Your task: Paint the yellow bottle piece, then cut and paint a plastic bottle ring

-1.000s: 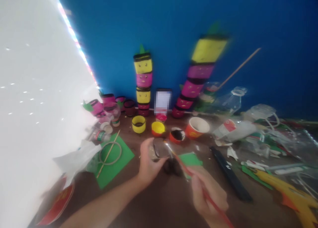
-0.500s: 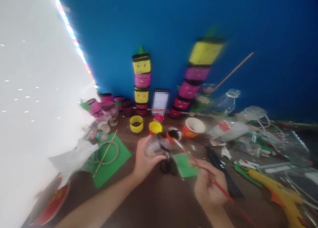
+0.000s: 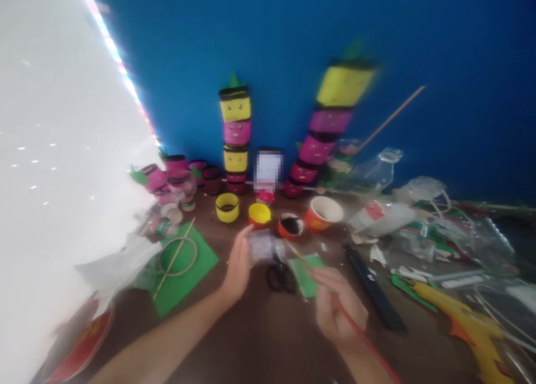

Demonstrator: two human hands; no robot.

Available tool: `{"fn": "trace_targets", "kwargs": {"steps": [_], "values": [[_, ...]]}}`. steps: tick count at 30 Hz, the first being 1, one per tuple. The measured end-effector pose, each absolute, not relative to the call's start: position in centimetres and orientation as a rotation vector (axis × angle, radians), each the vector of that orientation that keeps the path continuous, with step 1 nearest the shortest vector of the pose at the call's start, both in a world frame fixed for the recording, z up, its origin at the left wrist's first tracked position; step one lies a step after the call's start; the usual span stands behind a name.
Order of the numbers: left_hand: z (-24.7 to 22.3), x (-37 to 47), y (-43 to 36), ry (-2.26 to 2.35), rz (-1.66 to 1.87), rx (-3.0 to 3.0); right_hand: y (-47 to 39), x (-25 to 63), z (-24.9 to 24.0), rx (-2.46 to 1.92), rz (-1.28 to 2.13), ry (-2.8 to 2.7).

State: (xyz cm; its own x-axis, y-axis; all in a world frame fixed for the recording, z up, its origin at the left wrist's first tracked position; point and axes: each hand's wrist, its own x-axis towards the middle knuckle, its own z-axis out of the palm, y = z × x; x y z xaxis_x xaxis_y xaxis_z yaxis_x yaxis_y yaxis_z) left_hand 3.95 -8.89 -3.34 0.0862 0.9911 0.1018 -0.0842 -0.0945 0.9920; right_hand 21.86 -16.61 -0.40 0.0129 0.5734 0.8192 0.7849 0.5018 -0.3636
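Note:
My left hand (image 3: 238, 267) is upright with its fingers stretched out, its palm side against a blurred clear plastic cut-bottle piece (image 3: 263, 245) with a dark band; the thumb does not show. Between the fingers of my right hand (image 3: 341, 303) is a red-handled paintbrush (image 3: 349, 320), its tip pointing at the plastic piece. Just behind stand a small cup of black paint (image 3: 290, 226) and a cup of yellow paint (image 3: 259, 214). Black-handled scissors (image 3: 281, 277) and a green paper piece (image 3: 310, 278) lie between my hands.
A yellow-painted ring (image 3: 227, 207) and a paper cup (image 3: 324, 214) stand behind. Painted bottle stacks (image 3: 235, 135) lean on the blue wall. Left lies green paper (image 3: 188, 283) with a stick; right, a black bar (image 3: 372, 289), a yellow glue gun (image 3: 464, 317) and plastic bottles (image 3: 383, 216).
My left hand has straightened, and its thumb no longer shows round the clear plastic piece. My right hand, with the paintbrush, has shifted slightly left. The view has moved a little.

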Motion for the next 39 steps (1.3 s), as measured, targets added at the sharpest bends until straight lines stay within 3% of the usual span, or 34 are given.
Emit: {"fn": "trace_targets", "kwargs": {"steps": [10,39], "values": [[-2.65,3.86,-9.23,1.136,1.239,1.426,-16.28,21.51,-0.49,-1.136,-0.350,-1.890],[-2.97,3.84,-9.33,1.134,1.239,1.477,-16.76,21.08,-0.24,-1.133,-0.408,-1.840]]}}
